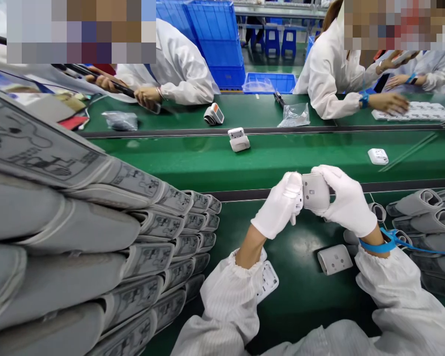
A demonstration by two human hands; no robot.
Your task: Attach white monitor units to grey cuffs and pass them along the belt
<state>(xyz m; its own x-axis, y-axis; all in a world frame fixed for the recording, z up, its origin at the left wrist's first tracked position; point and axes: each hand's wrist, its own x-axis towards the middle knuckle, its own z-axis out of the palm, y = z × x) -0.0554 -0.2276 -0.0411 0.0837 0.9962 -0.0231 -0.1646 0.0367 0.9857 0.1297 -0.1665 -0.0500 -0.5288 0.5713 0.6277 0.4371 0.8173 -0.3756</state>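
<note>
A white plastic casing (314,192) is held up over a green table (300,291) at lower centre of the frame, clasped between a left hand (278,205) and a right hand (344,200), both in white gloves. The forearms are angled inward from the bottom edge, with white striped sleeves (228,296) ending short of the bare wrists. A blue wrist strap (378,243) is worn on the right wrist, its cord running off to the right edge.

The rounded, pale casing is closed in by both grips, the gloved fingers pressed against it from either side and nearly meeting.

A second casing (334,259) is laid on the table just below the right hand, and a white panel (267,282) is partly covered by the left sleeve. Grey blood-pressure cuffs (59,222) are stacked along the left of the frame, with more cuffs (426,217) at right. Across a green conveyor belt (300,160), a co-worker's hand (389,103) is seen at upper right, beside white parts (411,112).
</note>
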